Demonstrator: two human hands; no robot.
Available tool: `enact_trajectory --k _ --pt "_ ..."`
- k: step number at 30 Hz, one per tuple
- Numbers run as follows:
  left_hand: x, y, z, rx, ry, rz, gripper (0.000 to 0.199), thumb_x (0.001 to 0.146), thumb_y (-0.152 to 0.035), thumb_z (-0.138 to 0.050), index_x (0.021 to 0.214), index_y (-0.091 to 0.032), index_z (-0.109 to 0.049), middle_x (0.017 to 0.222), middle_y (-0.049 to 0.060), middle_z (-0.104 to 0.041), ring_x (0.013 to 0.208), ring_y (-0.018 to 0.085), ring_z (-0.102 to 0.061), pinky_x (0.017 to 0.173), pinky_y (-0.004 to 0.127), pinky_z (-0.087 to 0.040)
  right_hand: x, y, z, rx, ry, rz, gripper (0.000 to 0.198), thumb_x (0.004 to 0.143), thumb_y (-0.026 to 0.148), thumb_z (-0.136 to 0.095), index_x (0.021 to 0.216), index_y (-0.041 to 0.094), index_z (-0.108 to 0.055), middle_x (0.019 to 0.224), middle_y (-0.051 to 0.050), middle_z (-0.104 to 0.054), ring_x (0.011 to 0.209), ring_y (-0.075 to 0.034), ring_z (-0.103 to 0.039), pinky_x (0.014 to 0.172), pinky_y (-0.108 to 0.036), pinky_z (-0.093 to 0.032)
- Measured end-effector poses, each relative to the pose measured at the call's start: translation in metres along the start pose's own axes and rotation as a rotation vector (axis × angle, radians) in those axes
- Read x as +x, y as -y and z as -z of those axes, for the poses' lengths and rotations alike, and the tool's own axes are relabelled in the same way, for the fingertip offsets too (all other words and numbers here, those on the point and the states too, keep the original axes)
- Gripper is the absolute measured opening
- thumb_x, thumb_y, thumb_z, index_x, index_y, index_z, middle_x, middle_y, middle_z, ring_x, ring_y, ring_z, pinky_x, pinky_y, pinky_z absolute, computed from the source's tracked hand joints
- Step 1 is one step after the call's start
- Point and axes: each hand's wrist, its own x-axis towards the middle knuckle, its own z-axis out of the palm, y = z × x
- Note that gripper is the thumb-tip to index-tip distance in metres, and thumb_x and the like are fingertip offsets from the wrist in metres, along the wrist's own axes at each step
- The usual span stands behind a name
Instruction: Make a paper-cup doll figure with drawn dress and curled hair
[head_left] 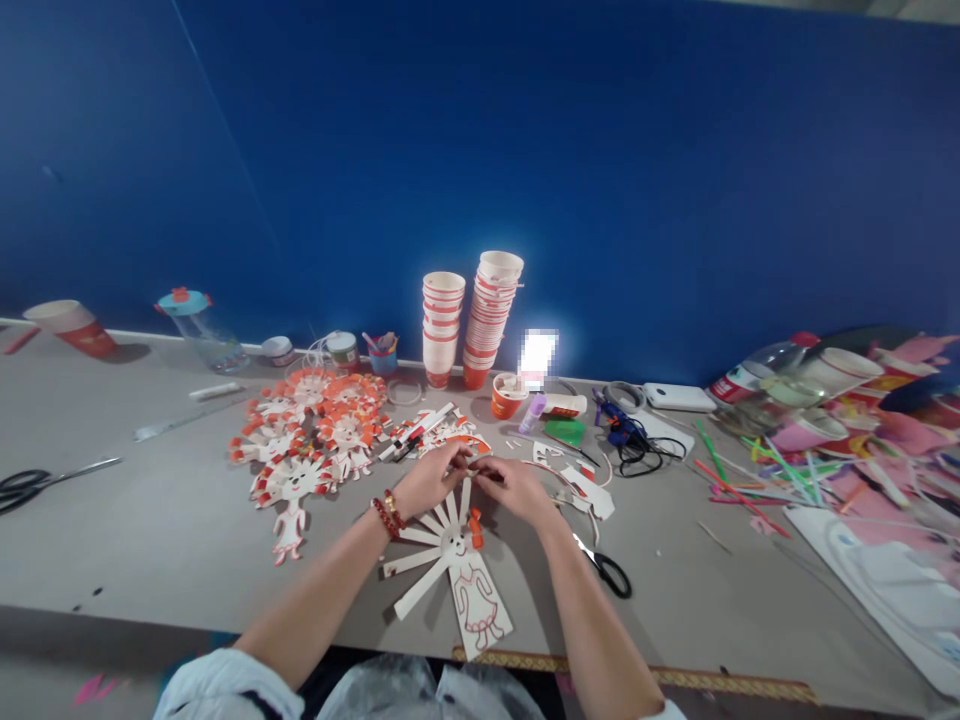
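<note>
On the grey table in front of me lies a paper doll [476,605], cut from a paper cup, with a smiling face, a dress drawn in red and long white strips fanning out around its head. One strip by the face ends in an orange curl [476,529]. My left hand [435,484] and my right hand [516,487] meet above the doll, fingers closed in a pinch on the tip of an upright paper strip [466,494]. The fingers partly hide that tip. Black-handled scissors [611,574] lie right of my right forearm.
Several curled paper dolls [298,490] pile up on the left. Two stacks of paper cups [444,335] stand by the blue wall. Paper scraps [442,432], a purple glue stick [533,412] and a corded blue tool [621,425] lie behind my hands. Straws [739,490] clutter the right.
</note>
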Motion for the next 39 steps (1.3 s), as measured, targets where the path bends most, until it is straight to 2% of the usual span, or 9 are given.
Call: enact_trajectory --k 8,13,20,24,28,33,36,39 --pt "-0.001 0.002 -0.001 0.03 0.02 -0.009 0.027 0.087 -0.015 -0.052 0.114 -0.02 -0.054 0.098 0.005 -0.068 0.092 0.02 -0.063 0.083 0.032 -0.048 0.002 0.001 0.005 -0.155 0.014 0.091 0.02 0.092 0.023 -0.052 0.102 0.024 -0.07 0.099 -0.004 -0.073 0.088 -0.02 -0.066 0.074 -0.027 -0.043" --pt "0.0 0.004 -0.002 0.034 0.022 0.002 0.025 0.087 -0.015 -0.053 0.111 -0.02 -0.055 0.095 0.005 -0.068 0.089 0.019 -0.064 0.081 0.03 -0.048 0.002 -0.001 0.003 -0.131 0.003 0.066 0.018 0.092 0.023 -0.053 0.101 0.024 -0.069 0.095 -0.003 -0.073 0.084 -0.018 -0.065 0.07 -0.026 -0.043" --pt "0.001 0.001 0.0 0.05 0.031 0.022 0.008 0.088 -0.021 -0.055 0.092 -0.019 -0.062 0.087 0.002 -0.069 0.08 0.017 -0.062 0.073 0.026 -0.047 0.001 -0.003 0.0 -0.093 -0.01 0.011 0.016 0.092 0.027 -0.054 0.094 0.024 -0.07 0.088 -0.001 -0.073 0.079 -0.018 -0.065 0.067 -0.025 -0.041" --pt "0.001 0.002 -0.001 0.066 0.023 0.035 0.007 0.088 -0.022 -0.055 0.087 -0.019 -0.062 0.082 0.001 -0.067 0.076 0.017 -0.06 0.071 0.026 -0.044 0.001 0.001 0.0 -0.103 -0.024 0.007 0.017 0.093 0.028 -0.053 0.09 0.023 -0.069 0.084 -0.001 -0.072 0.076 -0.018 -0.063 0.065 -0.025 -0.04" --pt "0.001 0.004 -0.003 0.063 0.013 0.041 0.006 0.086 -0.018 -0.055 0.086 -0.019 -0.061 0.082 0.001 -0.067 0.077 0.017 -0.059 0.071 0.027 -0.043 0.0 0.004 -0.002 -0.152 -0.039 0.039 0.016 0.092 0.026 -0.052 0.088 0.023 -0.068 0.081 -0.001 -0.07 0.073 -0.017 -0.061 0.063 -0.025 -0.038" --pt "0.001 0.005 -0.002 0.028 0.01 0.037 0.007 0.085 -0.014 -0.053 0.085 -0.018 -0.059 0.082 0.001 -0.065 0.079 0.016 -0.059 0.073 0.026 -0.045 -0.001 0.006 -0.007 -0.317 -0.102 0.101 0.015 0.088 0.02 -0.054 0.081 0.021 -0.067 0.073 -0.003 -0.066 0.072 -0.018 -0.058 0.065 -0.025 -0.035" --pt "0.002 0.005 -0.001 0.01 0.008 0.034 0.007 0.088 -0.018 -0.051 0.087 -0.018 -0.058 0.084 0.001 -0.064 0.079 0.016 -0.059 0.073 0.026 -0.046 -0.001 0.005 -0.009 -0.329 -0.123 0.152 0.017 0.09 0.02 -0.051 0.082 0.021 -0.066 0.075 -0.004 -0.067 0.075 -0.019 -0.058 0.068 -0.026 -0.037" --pt "0.003 0.006 -0.003 0.018 -0.009 0.047 0.018 0.094 -0.025 -0.045 0.085 -0.017 -0.057 0.08 0.002 -0.062 0.075 0.015 -0.057 0.07 0.026 -0.045 -0.001 0.004 -0.009 -0.326 -0.133 0.168 0.022 0.094 0.024 -0.048 0.081 0.021 -0.065 0.075 -0.004 -0.066 0.075 -0.019 -0.058 0.069 -0.027 -0.037"
